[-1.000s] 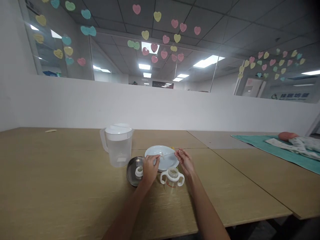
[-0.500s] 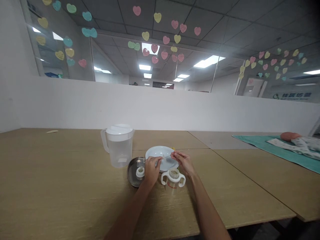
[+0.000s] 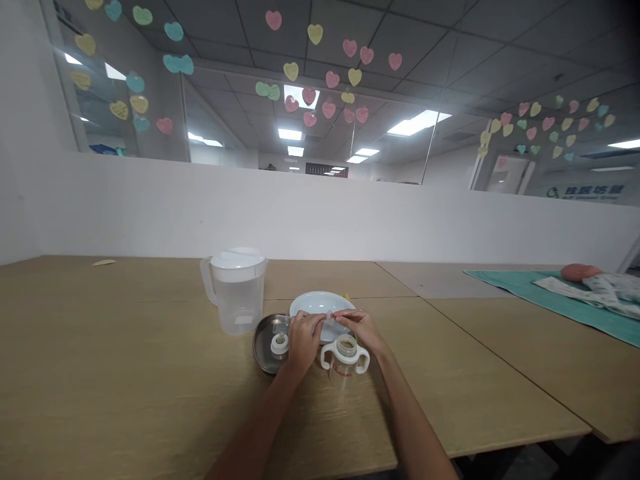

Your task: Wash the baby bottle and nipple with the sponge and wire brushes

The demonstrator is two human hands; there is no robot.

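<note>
My left hand [image 3: 304,339] pinches a small translucent piece [image 3: 329,317] over a white bowl [image 3: 313,301]; its exact kind is too small to tell. Fingers of my right hand [image 3: 364,328] are pressed together at the same piece from the right. Whatever else the right fingers hold is hidden. Just below the hands stands a clear baby bottle [image 3: 342,371] with two white handles and an open top. Beside my left wrist, a round metal tray [image 3: 261,353] bears a white bottle collar [image 3: 279,345] and a clear cap [image 3: 281,325].
A translucent lidded pitcher [image 3: 240,293] stands behind the tray to the left. Farther right, a green mat [image 3: 520,283] carries patterned cloth [image 3: 580,293] and a round reddish-orange object [image 3: 580,272]. A white wall [image 3: 320,217] borders the wooden table [image 3: 150,387] at the back.
My right hand has moved left, bringing its fingertips against the piece in my left hand. The thin stick-like thing that showed between the hands is no longer visible.
</note>
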